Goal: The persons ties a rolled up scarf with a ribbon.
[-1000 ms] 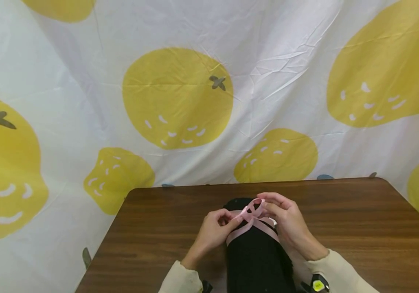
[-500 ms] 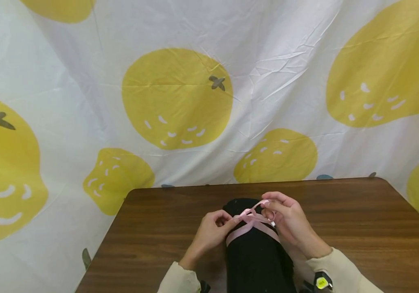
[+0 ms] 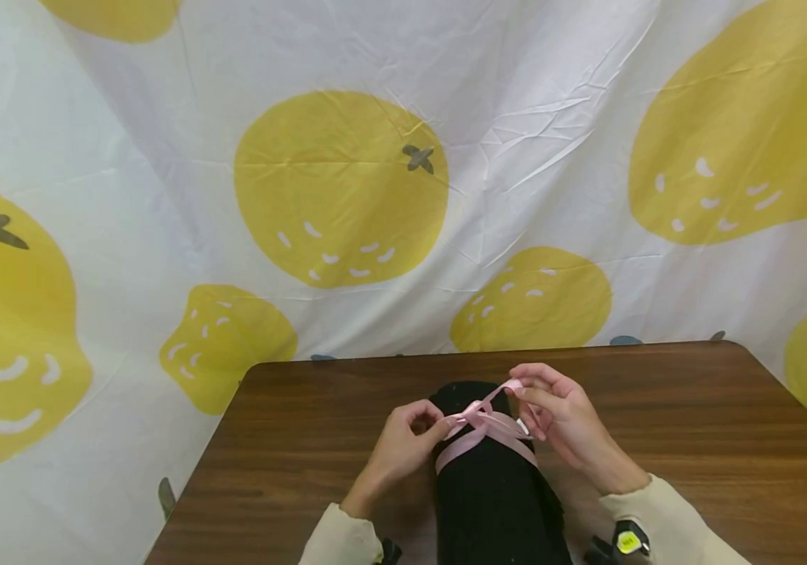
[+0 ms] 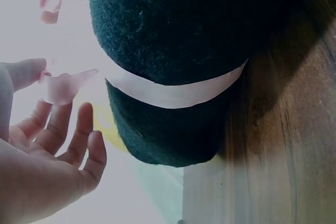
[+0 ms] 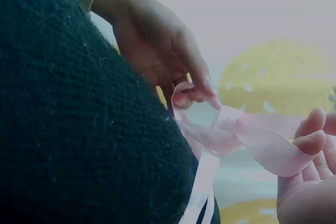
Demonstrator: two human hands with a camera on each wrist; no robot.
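Observation:
A pink ribbon (image 3: 459, 447) goes round a dark, fuzzy cloth roll (image 3: 495, 502) and is looped into a bow-like knot on top. My left hand (image 3: 406, 439) pinches a ribbon loop between thumb and forefinger at the knot's left; in the left wrist view its other fingers are bent and spread. My right hand (image 3: 568, 420) pinches another part of the ribbon above and right of the knot, drawing it taut. The right wrist view shows the ribbon's loops (image 5: 273, 150) between both hands, with tails hanging beside the dark cloth. The roll's underside is hidden.
The roll lies on a brown wood-grain table (image 3: 692, 439) whose far edge and rounded corners show. Behind it hangs a white cloth (image 3: 530, 157) printed with yellow fruit. Each wrist wears a dark strap, partly over pale sleeves (image 3: 664, 518).
My right hand has moved a little to the right and up, pulling the ribbon. The round loop near it has narrowed into a straighter strand. My left hand has barely moved.

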